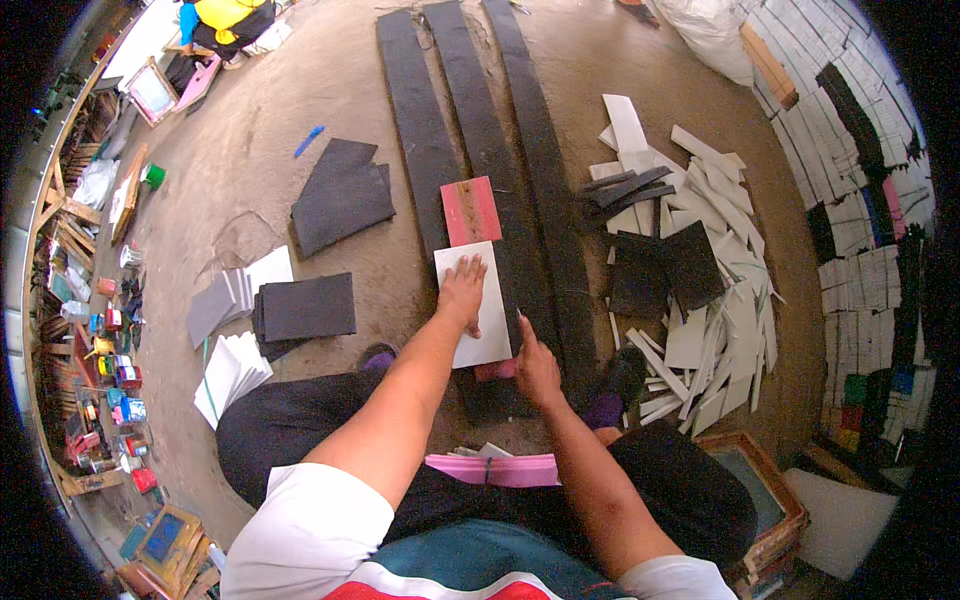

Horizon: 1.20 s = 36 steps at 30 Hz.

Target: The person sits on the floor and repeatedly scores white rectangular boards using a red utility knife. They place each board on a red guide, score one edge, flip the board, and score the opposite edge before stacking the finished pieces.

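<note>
White sheet (472, 305) lies on black strips (480, 130) across dirt floor (260, 200).

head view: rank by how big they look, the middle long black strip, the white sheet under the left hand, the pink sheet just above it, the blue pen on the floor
1. middle long black strip
2. white sheet, partly covered by the left hand
3. pink sheet, a little smaller, though part may lie under the white one
4. blue pen, farther off
</note>
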### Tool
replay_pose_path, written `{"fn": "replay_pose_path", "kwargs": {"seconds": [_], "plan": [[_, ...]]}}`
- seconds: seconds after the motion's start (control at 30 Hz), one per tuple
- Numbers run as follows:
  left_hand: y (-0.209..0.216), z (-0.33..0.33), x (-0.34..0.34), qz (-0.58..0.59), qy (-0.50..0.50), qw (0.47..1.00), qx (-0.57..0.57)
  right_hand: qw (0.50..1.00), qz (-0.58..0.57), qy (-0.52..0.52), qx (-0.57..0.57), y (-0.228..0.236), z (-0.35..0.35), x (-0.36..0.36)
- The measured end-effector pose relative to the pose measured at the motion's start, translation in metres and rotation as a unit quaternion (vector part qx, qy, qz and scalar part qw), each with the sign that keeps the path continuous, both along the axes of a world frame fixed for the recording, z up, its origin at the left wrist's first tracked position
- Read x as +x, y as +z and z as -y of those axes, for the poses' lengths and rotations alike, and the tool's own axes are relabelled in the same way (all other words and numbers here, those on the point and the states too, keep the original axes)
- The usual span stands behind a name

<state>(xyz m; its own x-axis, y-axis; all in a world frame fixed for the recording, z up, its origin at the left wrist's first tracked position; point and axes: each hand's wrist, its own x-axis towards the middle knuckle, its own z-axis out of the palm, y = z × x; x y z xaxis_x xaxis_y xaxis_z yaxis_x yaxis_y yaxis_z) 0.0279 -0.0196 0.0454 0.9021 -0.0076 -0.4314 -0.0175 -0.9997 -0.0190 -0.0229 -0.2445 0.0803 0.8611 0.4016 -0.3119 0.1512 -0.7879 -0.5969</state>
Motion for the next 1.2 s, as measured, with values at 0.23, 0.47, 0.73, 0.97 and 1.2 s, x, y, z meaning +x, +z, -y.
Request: {"fn": "replay_pose_path", "kwargs": {"seconds": [0.23,0.47,0.73,0.97,1.2], "plan": [[-0.029,-0.009,0.000,-0.002,0.014,1.000,0.027,0.999,0.018,0.030,-0.030,-0.015,-0.080,0.086],[-0.026,-0.011,0.001,-0.017,0.013,1.000,0.002,0.999,-0.008,0.018,-0.051,-0.023,-0.111,0.118],[-0.022,-0.013,-0.003,0.005,0.025,0.999,-0.025,0.996,-0.037,0.027,-0.076,-0.017,-0.125,0.124],[-0.007,-0.006,0.007,-0.059,-0.010,0.998,0.028,0.994,-0.048,0.025,-0.100,-0.011,-0.137,0.138],[-0.052,-0.009,0.002,0.061,0.000,0.998,0.018,0.984,-0.067,0.059,-0.152,-0.001,-0.110,0.100]]}}
